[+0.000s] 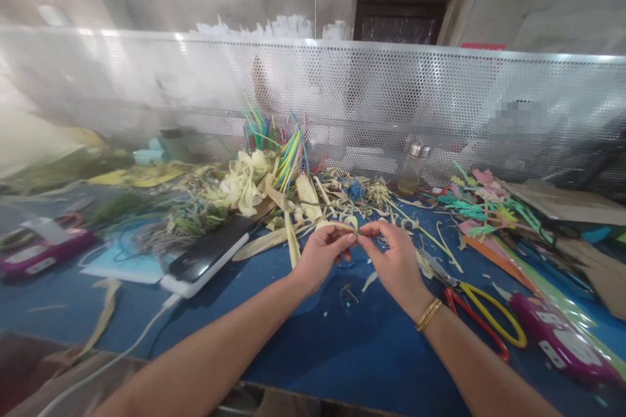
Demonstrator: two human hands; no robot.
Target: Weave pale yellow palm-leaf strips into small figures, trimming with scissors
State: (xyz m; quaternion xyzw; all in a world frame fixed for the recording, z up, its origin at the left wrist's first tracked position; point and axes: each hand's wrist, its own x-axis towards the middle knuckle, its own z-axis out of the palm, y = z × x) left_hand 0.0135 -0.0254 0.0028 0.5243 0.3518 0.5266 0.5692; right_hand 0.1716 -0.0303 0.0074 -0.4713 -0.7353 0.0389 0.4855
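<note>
My left hand (pixel 323 254) and my right hand (pixel 395 260) meet above the blue tabletop (pixel 303 345), fingertips pinched together. Between them is a thin, pale strip of dried husk (pixel 354 224); the fingers cover most of it. A gold bracelet circles my right wrist. Just behind my hands lies a heap of dried husk pieces (pixel 307 197). To the right of my right wrist rest scissors (pixel 482 313) with one yellow and one red handle. A small tangle of dark thread-like scraps (pixel 349 295) lies on the table below my hands.
Left of my hands, a phone (pixel 210 254) lies on a white power bank with a cable. Purple power strips (pixel 562 339) sit at both sides. Coloured stems (pixel 288 150), a glass bottle (pixel 412 166) and paper flowers (pixel 482 199) stand before a perforated metal screen (pixel 313 85).
</note>
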